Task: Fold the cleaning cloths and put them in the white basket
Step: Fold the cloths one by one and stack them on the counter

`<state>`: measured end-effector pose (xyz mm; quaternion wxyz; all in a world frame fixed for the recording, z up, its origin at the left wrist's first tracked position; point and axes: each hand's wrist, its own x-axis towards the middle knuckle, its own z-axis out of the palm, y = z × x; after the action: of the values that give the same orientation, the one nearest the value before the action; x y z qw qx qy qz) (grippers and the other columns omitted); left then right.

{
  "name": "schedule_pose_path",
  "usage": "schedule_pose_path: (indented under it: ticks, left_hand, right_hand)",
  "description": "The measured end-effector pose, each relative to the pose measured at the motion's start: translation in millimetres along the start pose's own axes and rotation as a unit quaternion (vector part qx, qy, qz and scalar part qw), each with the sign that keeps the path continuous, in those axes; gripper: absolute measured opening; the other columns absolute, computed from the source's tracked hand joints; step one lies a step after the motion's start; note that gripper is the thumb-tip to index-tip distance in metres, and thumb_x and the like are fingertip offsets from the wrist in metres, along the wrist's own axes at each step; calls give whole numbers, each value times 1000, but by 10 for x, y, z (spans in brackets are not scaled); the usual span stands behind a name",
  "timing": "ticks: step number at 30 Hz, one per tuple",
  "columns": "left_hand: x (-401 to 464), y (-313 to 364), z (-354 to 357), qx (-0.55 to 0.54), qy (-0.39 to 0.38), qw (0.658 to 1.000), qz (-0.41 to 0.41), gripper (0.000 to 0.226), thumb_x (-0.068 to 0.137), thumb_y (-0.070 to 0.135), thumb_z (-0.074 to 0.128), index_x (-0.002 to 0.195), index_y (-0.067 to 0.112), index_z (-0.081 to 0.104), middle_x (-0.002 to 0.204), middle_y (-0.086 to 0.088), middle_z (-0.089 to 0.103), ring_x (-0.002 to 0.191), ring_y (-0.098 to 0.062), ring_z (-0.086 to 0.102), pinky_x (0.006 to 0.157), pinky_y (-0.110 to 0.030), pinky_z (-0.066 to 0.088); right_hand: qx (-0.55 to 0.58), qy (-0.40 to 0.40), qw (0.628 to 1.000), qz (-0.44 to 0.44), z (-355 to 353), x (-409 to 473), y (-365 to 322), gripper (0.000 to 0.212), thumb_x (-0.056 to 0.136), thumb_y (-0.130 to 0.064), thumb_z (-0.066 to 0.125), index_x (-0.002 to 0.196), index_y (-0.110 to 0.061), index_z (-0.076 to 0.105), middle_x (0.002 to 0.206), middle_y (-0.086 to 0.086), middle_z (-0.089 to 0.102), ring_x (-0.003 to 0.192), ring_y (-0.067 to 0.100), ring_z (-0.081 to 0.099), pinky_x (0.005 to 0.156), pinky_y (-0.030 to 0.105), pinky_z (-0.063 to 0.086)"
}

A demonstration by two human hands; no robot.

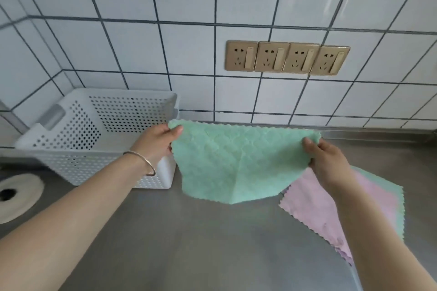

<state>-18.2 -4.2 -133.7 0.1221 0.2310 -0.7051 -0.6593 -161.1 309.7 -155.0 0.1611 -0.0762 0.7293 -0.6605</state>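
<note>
Two bare hands hold a green cleaning cloth (236, 165) up above a grey metal counter (189, 243). The left hand (158, 143), with a thin metal bangle (142, 160) on its wrist, pinches the cloth's upper left corner between thumb and fingers. The right hand (328, 160) grips the upper right corner, fingers curled round the edge. The cloth hangs stretched between them, its top edge nearly level, its lower edge sagging to a point with a crease running down the middle.

Under the right forearm, a pink cloth (314, 210) lies flat on the counter, on top of at least one more cloth whose green edge (399, 208) shows along its right side.

To the left, touching the tiled wall (118, 42), stands the white basket (94, 144), a perforated plastic box. The left wrist crosses in front of its near right corner. What can be seen of its inside shows no cloths, though the bottom is partly hidden.

On the wall above the cloth sits a row of four gold sockets (287, 59). At the far left edge, a round white object with a dark centre (16, 196) lies on the counter.
</note>
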Motion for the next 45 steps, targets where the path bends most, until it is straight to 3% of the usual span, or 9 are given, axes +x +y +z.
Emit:
schedule_pose_path:
  ticks: [2, 6, 9, 11, 14, 18, 27, 35, 45]
  left_hand:
    - [-208, -50, -103, -3, -23, 1000, 16, 22, 94, 10, 45, 84, 16, 63, 71, 7, 73, 69, -8, 68, 64, -19, 55]
    - [-652, -648, -264, 29, -101, 994, -17, 35, 72, 50, 68, 93, 22, 68, 85, 15, 75, 81, 0, 69, 71, -9, 53]
    - [-934, -1300, -238, 75, -128, 984, -101, 19, 84, 33, 62, 96, 19, 67, 87, 20, 74, 88, 2, 64, 81, -9, 48]
    - [-1119, -1681, -227, 98, -139, 974, -152, 16, 91, 23, 54, 96, 15, 67, 83, 20, 72, 86, 1, 61, 84, -15, 47]
    - [-1315, -2087, -225, 123, -139, 962, -202, 62, 73, 62, 61, 90, 2, 66, 75, 11, 63, 71, -7, 52, 73, -26, 43]
    - [-1381, -2154, -152, 184, -165, 940, -234, 32, 94, 20, 51, 62, 16, 51, 46, 15, 50, 49, 6, 40, 55, -14, 34]
    - [-785, -2086, -60, 235, -73, 944, -220, 30, 94, 28, 49, 87, 2, 63, 67, -3, 56, 57, -15, 43, 56, -28, 34]
    - [-342, -2138, 121, 402, -38, 893, -196, 36, 95, 29, 46, 63, 13, 45, 74, -15, 58, 83, -36, 58, 65, -32, 31]
    - [-199, -2155, 231, 465, -14, 861, -204, 40, 97, 32, 39, 119, 3, 56, 123, -19, 61, 115, -32, 55, 93, -34, 41]
  right_hand:
    - [-5, -21, 1000, -7, 48, -126, -11, 47, 71, -58, 66, 86, -14, 73, 94, 4, 74, 92, 19, 69, 90, 36, 53]
    - [29, -104, 992, 58, 53, -442, 352, 27, 89, -28, 53, 90, -5, 66, 74, -2, 75, 72, 4, 70, 63, 12, 54]
    - [-27, -137, 979, 150, 30, -667, 957, 64, 59, -60, 75, 92, -6, 70, 91, 6, 76, 85, 13, 71, 70, 17, 56]
    - [-52, -126, 966, 219, 1, -831, 1321, 29, 82, -35, 66, 88, -7, 70, 87, 4, 76, 71, 4, 70, 62, 12, 53]
    - [-107, -131, 942, 289, -49, -1042, 1660, 22, 93, -7, 50, 82, -9, 69, 77, 4, 72, 58, 1, 66, 60, 15, 50]
    - [-133, -151, 922, 332, -96, -1160, 1754, 19, 92, -6, 52, 87, -7, 70, 74, 4, 71, 64, 10, 65, 60, 18, 50]
    - [-207, -74, 941, 259, 191, -619, 1690, 20, 94, -12, 51, 79, -11, 64, 79, 8, 68, 70, 22, 63, 70, 31, 49]
    - [-350, -42, 910, 216, 377, -276, 1801, 32, 95, -22, 47, 64, -18, 50, 64, 2, 53, 62, 19, 48, 53, 25, 32]
    - [-442, 12, 875, 198, 486, -222, 1877, 27, 96, -32, 42, 78, -15, 52, 75, 6, 55, 73, 25, 51, 64, 31, 38]
